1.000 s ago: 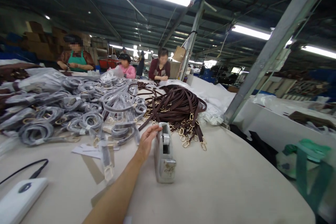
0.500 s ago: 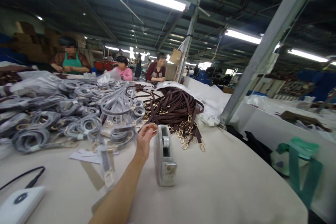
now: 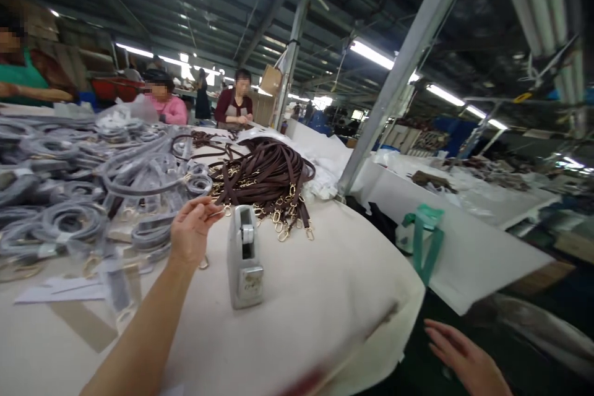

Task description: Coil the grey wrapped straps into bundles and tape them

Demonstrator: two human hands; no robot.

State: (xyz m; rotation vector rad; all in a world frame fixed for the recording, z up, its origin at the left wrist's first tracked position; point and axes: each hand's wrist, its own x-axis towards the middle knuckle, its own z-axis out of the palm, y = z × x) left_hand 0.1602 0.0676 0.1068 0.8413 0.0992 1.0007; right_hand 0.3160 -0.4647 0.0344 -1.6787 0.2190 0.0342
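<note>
My left hand is raised over the table, thumb and fingers pinched on a thin pale strip that looks like a piece of tape. Just to its right stands a grey tape dispenser, upright, a roll in its top. My right hand is beyond the table's right edge at the lower right, fingers stretched out, holding nothing visible. A heap of dark brown straps with gold-coloured clasps lies behind the dispenser. Coiled straps in clear wrapping cover the left side.
White paper slips lie at the left. The cream tabletop curves away at the right. A blurred dark red thing shows at the bottom edge. A metal post rises behind the table, and co-workers sit across it.
The view has swung to the right, so the table's things sit further left. My right hand has come into view. My left hand has moved a little away from the dispenser.
</note>
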